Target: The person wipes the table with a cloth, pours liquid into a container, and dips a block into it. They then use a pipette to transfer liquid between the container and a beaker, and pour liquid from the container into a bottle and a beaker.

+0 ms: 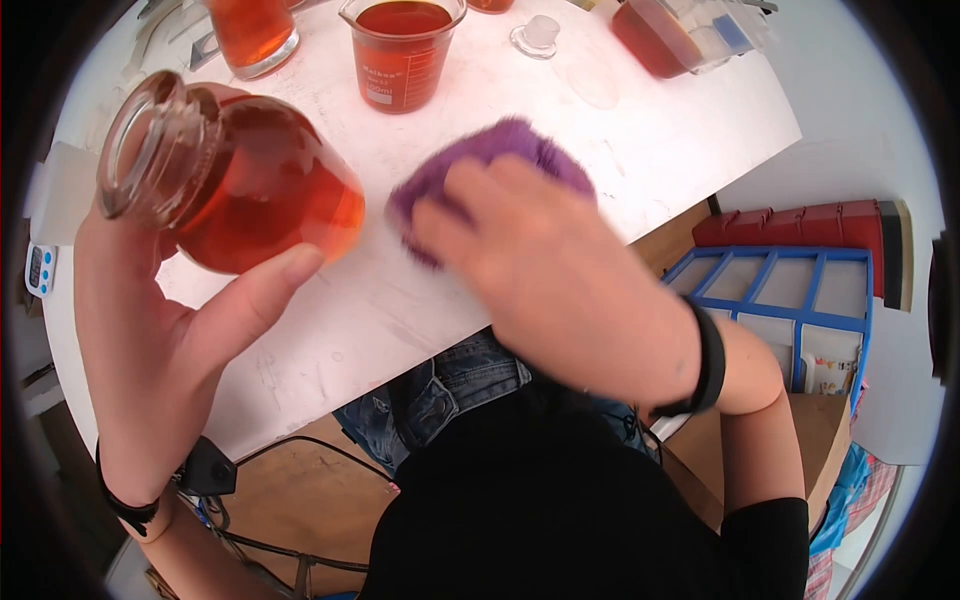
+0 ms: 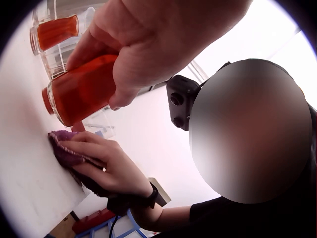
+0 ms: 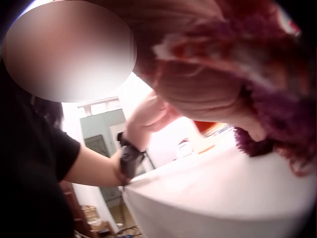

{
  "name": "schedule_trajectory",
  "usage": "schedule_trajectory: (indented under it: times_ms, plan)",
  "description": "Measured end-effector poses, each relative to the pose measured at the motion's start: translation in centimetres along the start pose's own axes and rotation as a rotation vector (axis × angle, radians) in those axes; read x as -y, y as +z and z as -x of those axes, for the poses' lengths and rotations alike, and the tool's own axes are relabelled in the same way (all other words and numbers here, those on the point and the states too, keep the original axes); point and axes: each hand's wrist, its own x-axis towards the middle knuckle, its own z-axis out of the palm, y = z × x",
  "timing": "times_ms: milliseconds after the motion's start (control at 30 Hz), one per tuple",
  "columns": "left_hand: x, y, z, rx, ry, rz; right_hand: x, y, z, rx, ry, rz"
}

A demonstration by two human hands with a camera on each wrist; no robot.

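Note:
My left hand (image 1: 160,330) grips a clear wide-mouthed glass bottle (image 1: 270,190) by its side, thumb along the lower wall. The bottle is raised above the table and tilted, its uncovered mouth to the left in the head view; red-amber liquid fills much of it. My right hand (image 1: 545,265), blurred, holds a bunched purple cloth (image 1: 500,140) against the white tabletop. The left wrist view shows its fingers bent over the cloth (image 2: 67,151). In the right wrist view folds of the cloth (image 3: 282,114) lie against the palm and thumb.
A glass beaker (image 1: 400,60) of red-amber liquid stands behind the cloth, with another glass vessel (image 1: 255,40) at its left. A clear stopper (image 1: 540,35) and a clear container (image 1: 660,40) lie farther back. A small timer (image 1: 40,270) is at the left edge, a blue-framed rack (image 1: 780,280) at right.

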Motion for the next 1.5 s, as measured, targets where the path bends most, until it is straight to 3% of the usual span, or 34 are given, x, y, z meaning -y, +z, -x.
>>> schedule_trajectory:
  times_ms: [67, 167, 233, 267, 333, 433, 500, 533, 633, 700, 767, 833, 900, 967, 1033, 1100, 1233, 1300, 1433, 1500]
  plan:
    - [-0.2, -0.1, -0.1, 0.023, -0.022, 0.003, 0.8, 0.1, 1.4, -0.025, 0.059, -0.079]
    - [-0.2, 0.0, 0.1, -0.006, -0.011, 0.042, -3.9, -1.3, 2.8, 0.001, 0.17, -0.123]
    - [-0.1, 0.0, 0.2, -0.025, 0.007, -0.049, -5.3, -1.1, 1.3, 0.042, 0.142, -0.018]
    - [-0.4, 0.0, 0.1, -0.015, 0.021, -0.055, -4.6, 0.1, 0.4, -0.069, 0.074, 0.038]
    - [-1.0, 0.0, 0.1, 0.001, -0.098, 0.027, -0.9, 0.6, -0.9, -0.082, -0.083, -0.021]
    - [-1.5, -0.4, 0.0, 0.056, -0.148, 0.1, 2.8, 1.6, 0.7, -0.154, -0.13, 0.044]
    - [-1.5, -0.5, 0.1, 0.039, -0.158, 0.091, 1.1, 0.5, 3.3, -0.112, -0.025, -0.086]
    - [-1.2, -0.7, 0.1, 0.052, -0.176, 0.057, -0.7, 0.0, 4.3, -0.119, 0.046, -0.023]
    - [-0.3, -0.2, 0.3, 0.045, -0.153, 0.018, -9.2, -1.0, 6.8, -0.074, 0.361, 0.122]
    - [-0.9, 0.0, 0.6, -0.042, -0.233, 0.114, -13.7, -1.3, 6.9, -0.119, 0.485, 0.079]
    - [-1.1, 0.0, 0.4, -0.02, -0.252, 0.112, -13.7, -1.1, 6.0, -0.048, 0.399, 0.158]
    - [-1.2, 0.1, 0.3, 0.0, -0.287, 0.137, -10.6, 0.5, 4.3, -0.215, 0.295, 0.118]
    - [-1.8, 0.2, 0.1, 0.018, -0.281, 0.144, -6.1, -0.1, 3.9, -0.07, 0.223, 0.091]
    - [-2.1, 0.1, 0.1, 0.047, -0.315, 0.12, -6.2, -0.3, 5.6, -0.085, 0.188, -0.059]
    - [-1.7, 0.1, 0.2, 0.061, -0.307, 0.097, -9.4, -0.8, 7.9, -0.224, 0.201, 0.01]
    - [-1.4, 0.0, 0.3, 0.112, -0.278, 0.083, -14.0, -1.6, 10.0, -0.147, 0.408, 0.084]
    - [-1.0, 0.0, 0.1, 0.128, -0.309, 0.108, -22.7, -1.7, 11.9, -0.119, 0.624, 0.19]
    - [-0.6, 0.0, 0.2, 0.107, -0.32, 0.107, -24.8, -1.3, 11.5, -0.129, 0.58, 0.264]
    - [-0.8, -0.2, -0.1, 0.091, -0.339, 0.047, -14.6, 0.0, 8.3, -0.2, 0.502, 0.232]
    - [-0.5, -0.2, 0.0, 0.085, -0.328, -0.003, -8.4, 0.2, 6.9, -0.208, 0.327, 0.144]
